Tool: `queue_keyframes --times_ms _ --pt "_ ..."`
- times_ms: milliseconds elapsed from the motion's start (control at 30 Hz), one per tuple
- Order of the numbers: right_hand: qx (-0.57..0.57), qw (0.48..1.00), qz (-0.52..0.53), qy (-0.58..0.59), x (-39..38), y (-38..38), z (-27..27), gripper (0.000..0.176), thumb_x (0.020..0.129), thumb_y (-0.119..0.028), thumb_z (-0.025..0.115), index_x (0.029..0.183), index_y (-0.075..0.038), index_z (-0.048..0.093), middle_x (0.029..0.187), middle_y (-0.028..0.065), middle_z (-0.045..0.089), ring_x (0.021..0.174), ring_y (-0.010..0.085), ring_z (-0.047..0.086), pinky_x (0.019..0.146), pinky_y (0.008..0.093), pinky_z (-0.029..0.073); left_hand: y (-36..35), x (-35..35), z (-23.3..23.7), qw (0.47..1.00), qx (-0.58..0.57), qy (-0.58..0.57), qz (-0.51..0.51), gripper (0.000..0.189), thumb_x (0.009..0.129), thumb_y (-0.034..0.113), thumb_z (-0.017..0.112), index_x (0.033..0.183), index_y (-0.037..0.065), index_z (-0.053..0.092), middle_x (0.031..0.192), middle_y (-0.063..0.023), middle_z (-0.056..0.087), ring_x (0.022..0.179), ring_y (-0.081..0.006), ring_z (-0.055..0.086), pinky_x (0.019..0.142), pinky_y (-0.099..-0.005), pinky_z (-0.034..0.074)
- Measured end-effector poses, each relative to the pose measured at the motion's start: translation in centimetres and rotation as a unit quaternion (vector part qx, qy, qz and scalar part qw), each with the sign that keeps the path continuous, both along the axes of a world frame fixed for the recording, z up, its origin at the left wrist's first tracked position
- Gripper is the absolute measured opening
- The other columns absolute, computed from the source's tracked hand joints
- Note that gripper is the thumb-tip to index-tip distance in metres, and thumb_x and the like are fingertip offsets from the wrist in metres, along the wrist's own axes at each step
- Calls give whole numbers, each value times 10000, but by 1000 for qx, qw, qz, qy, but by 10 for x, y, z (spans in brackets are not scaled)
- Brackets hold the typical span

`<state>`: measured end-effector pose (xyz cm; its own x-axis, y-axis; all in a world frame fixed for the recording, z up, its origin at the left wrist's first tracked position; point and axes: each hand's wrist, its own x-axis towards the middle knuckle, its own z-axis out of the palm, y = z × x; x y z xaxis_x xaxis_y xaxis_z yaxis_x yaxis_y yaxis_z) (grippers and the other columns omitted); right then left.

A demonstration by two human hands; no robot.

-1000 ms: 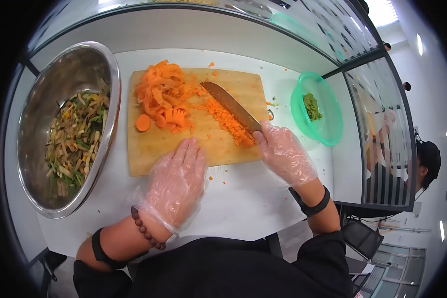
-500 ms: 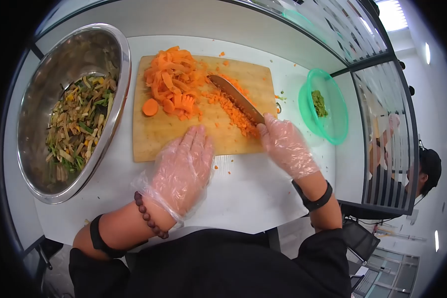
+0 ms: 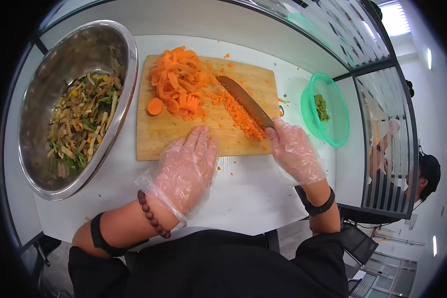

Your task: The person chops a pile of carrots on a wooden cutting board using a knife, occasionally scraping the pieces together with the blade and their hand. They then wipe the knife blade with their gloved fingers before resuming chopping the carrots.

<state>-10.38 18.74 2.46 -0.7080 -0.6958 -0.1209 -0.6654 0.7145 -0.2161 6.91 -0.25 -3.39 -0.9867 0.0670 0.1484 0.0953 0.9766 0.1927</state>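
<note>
My right hand (image 3: 297, 153), in a clear plastic glove, is closed round the handle of a kitchen knife (image 3: 245, 100). The blade lies along the right side of a strip of chopped carrot (image 3: 242, 116) on the wooden cutting board (image 3: 174, 142). My left hand (image 3: 186, 166), gloved too, rests flat with its fingertips on the board's near edge and holds nothing. Beyond it sits a heap of carrot peelings (image 3: 179, 74), with a round carrot piece (image 3: 155, 106) at its near left.
A large steel bowl (image 3: 129, 74) of mixed cut vegetables stands left of the board. To the right is a green plastic basket (image 3: 346, 121) with chopped green stuff (image 3: 322, 107) inside. Partitions edge the white table (image 3: 253, 198). Another person (image 3: 427, 171) shows at far right.
The knife and my right hand have shifted slightly right, and the blade now sits to the right of the chopped carrot. My left hand stays flat at the board's edge.
</note>
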Motion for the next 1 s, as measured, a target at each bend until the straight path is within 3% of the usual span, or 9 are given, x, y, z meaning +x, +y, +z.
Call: queue_keyframes --times_ms 167,367,467,567,1000 --pt "28 1000 2 11 0 6 2 177 1010 -166 579 1010 7 543 778 281 607 769 499 583 675 566 435 1 0 0 1000 5 -1 6 567 870 214 670 1356 -59 562 1458 -266 543 1377 -365 516 1136 -440 432" --pt "-37 998 -52 6 -9 3 17 192 991 -183 589 976 7 568 748 288 634 761 497 629 696 575 497 2 1 0 1000 10 4 3 574 865 208 672 1358 -61 557 1457 -277 537 1378 -367 515 1137 -441 430" --pt "-22 997 -11 67 -15 5 -23 188 998 -174 579 953 9 572 754 296 632 776 501 628 706 572 498 0 0 2 1000 18 -4 2 574 864 204 671 1360 -62 555 1457 -279 535 1377 -371 514 1137 -442 430" --pt "-13 1000 -24 1 -19 -2 -14 194 1002 -174 572 948 12 565 761 294 636 773 499 627 703 573 497 0 -2 2 1000 25 -4 3 575 860 199 674 1358 -63 555 1453 -283 536 1376 -374 515 1136 -443 430" --pt "-40 999 -35 -4 -26 -6 -25 170 982 -162 594 963 5 567 744 300 622 767 517 617 684 585 487 0 0 2 1000 17 2 8 562 864 205 681 1354 -46 565 1452 -261 542 1363 -368 522 1106 -442 449"
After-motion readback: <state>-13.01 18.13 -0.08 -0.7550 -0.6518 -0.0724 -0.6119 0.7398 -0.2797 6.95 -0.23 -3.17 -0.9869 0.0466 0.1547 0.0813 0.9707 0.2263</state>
